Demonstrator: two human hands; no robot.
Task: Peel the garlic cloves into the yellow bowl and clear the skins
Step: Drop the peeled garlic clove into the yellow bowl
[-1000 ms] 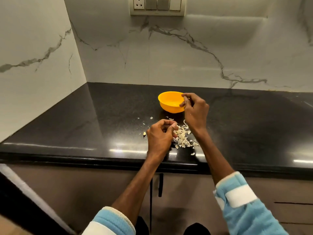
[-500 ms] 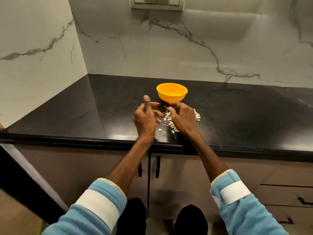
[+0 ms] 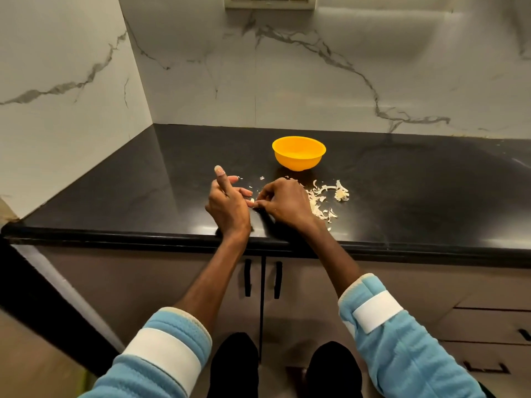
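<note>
The yellow bowl [image 3: 298, 153] stands on the black counter [image 3: 143, 196], a little behind both hands. Loose garlic skins [image 3: 324, 200] lie in a pile just right of my right hand, with a few flakes [image 3: 262, 177] in front of the bowl. My right hand [image 3: 283, 203] has its fingers curled and pinches a small pale garlic piece [image 3: 252, 200] at the fingertips. My left hand [image 3: 227, 202] is beside it, thumb pointing up and fingers stretched towards that piece, touching or almost touching it. I cannot see inside the bowl.
White marble walls meet in a corner at the back left. A switch plate [image 3: 268, 1] is on the rear wall. The counter's front edge [image 3: 402, 249] runs under my wrists, with cabinet doors and two black handles [image 3: 247, 278] below.
My right hand came back from the bowl's rim to the counter near the front edge. My left hand uncurled, thumb now raised. Both hands meet left of the skins.
</note>
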